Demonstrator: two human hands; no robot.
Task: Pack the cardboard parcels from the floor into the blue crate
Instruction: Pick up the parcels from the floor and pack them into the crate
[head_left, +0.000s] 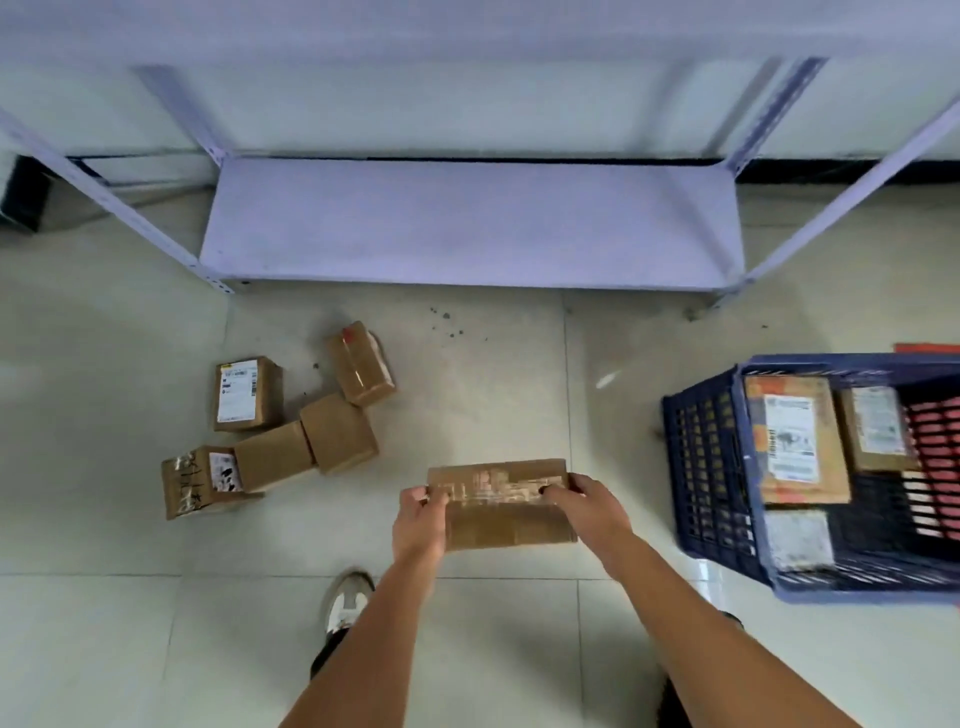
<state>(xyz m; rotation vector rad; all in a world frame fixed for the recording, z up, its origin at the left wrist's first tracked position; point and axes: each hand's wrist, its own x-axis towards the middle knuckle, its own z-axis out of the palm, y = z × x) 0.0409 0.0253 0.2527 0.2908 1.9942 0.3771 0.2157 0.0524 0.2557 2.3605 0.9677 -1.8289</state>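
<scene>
Cardboard parcels: five on floor (291, 431), one held (501, 506), three in crate. Blue crate (711, 467): one. Shelf rack (467, 223): one.

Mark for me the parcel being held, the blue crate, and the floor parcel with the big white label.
held parcel (511, 525), head view, bare cardboard of its near face.
blue crate (706, 467), head view, its latticed left wall.
white-label parcel (238, 389), head view, on the label itself.

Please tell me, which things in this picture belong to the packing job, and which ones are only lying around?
Belong to the job:
- flat cardboard parcel, held by left hand and right hand
- five small parcels on the floor
- blue crate, already holding parcels

Just lying about:
- metal shelf rack
- red sheet behind the crate
</scene>
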